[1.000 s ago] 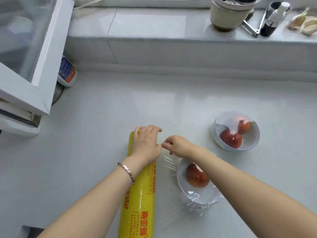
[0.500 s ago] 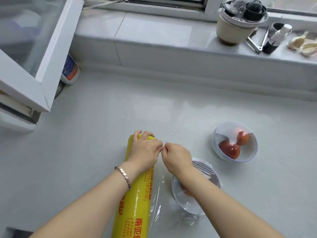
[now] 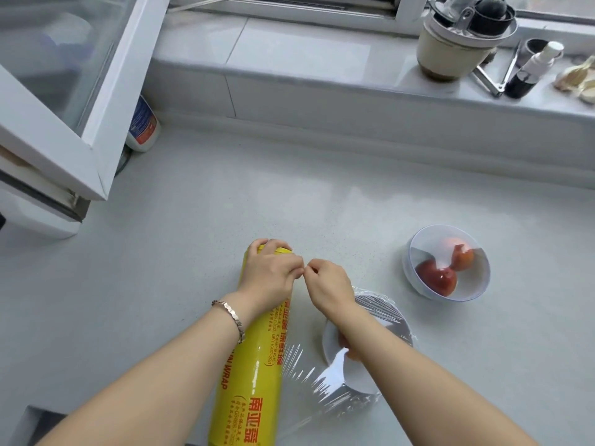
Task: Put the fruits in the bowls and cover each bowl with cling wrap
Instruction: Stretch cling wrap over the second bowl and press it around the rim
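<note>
Your left hand is curled over the far end of the yellow cling wrap roll, low in the middle of the frame, gripping it. Just right of it, fingertips almost meeting, your right hand pinches the film edge. The film stretches from the roll over the near bowl, under your right forearm. The far bowl, holding two red fruits, sits apart at right.

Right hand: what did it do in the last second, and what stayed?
The right hand moved left until its fingertips meet the left hand beside the roll, pinching the cling film; its forearm now mostly hides the fruit in the near bowl. The left hand kept holding the roll; the far bowl stayed.
</note>
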Tool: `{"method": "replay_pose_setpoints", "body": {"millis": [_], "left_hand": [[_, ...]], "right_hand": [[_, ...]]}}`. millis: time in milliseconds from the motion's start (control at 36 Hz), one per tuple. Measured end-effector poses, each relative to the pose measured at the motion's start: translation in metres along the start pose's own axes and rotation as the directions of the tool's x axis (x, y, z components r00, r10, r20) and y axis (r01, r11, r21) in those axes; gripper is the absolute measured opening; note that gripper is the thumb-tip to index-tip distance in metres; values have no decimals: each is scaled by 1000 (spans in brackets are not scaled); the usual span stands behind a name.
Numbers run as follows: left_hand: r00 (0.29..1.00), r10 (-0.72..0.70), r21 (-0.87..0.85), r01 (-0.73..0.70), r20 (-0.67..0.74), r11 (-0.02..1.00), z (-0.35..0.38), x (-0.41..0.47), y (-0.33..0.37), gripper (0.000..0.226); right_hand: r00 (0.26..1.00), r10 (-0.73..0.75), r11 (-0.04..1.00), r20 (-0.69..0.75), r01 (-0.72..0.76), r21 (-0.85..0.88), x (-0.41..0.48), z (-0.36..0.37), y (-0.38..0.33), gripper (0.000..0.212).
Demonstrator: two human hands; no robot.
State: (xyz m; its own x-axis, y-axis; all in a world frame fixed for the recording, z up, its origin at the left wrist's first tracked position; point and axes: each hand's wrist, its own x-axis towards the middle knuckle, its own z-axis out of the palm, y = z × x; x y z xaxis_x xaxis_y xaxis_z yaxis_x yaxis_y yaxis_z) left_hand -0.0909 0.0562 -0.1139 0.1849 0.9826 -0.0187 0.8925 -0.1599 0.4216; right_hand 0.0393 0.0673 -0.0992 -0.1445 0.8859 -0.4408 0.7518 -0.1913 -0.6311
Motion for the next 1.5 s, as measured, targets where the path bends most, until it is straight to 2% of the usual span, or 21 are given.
{"method": "replay_pose_setpoints", "body": {"millis": [222, 472, 583, 750, 833, 944, 1139, 1222, 1333, 1500], "left_hand": [[1000, -10, -41, 9, -24, 999, -3, -2, -4, 31], [1000, -21, -107, 22, 3, 994, -5, -4, -2, 26], [997, -74, -165, 67, -34, 984, -13, -5, -6, 28], [986, -119, -182, 96, -117, 979, -12, -5, 0, 47], [986, -122, -187, 100, -113, 977, -13, -5, 1, 39], [988, -126, -179, 109, -84, 978, -15, -3, 1, 34], [988, -115, -145, 99, -105, 984, -10, -4, 1, 29], [989, -110, -130, 97, -98, 987, -8, -4, 2, 27], [991, -69, -84, 59, -117, 995, -7, -4, 5, 24], [990, -27, -43, 21, -136, 999, -6, -3, 7, 38]], "right_hand": [[998, 65, 992, 20, -66, 106, 5, 3, -5, 35], [984, 168, 975, 50, -174, 140, 14, 0, -5, 29], [989, 33, 972, 147, -66, 226, 12, -12, -1, 31], [982, -141, 944, 129, 94, 317, -2, -17, 9, 22], [971, -196, 941, 135, 148, 305, -8, -17, 9, 9], [959, -276, 945, 64, 258, 199, -9, -14, 8, 31], [944, -328, 933, -24, 328, 147, -12, -4, 11, 45], [918, -391, 909, -64, 396, 127, -15, 0, 17, 42], [855, -500, 851, -138, 514, 106, -15, 2, 26, 25], [767, -604, 785, -216, 620, 5, -11, 4, 30, 21]]}}
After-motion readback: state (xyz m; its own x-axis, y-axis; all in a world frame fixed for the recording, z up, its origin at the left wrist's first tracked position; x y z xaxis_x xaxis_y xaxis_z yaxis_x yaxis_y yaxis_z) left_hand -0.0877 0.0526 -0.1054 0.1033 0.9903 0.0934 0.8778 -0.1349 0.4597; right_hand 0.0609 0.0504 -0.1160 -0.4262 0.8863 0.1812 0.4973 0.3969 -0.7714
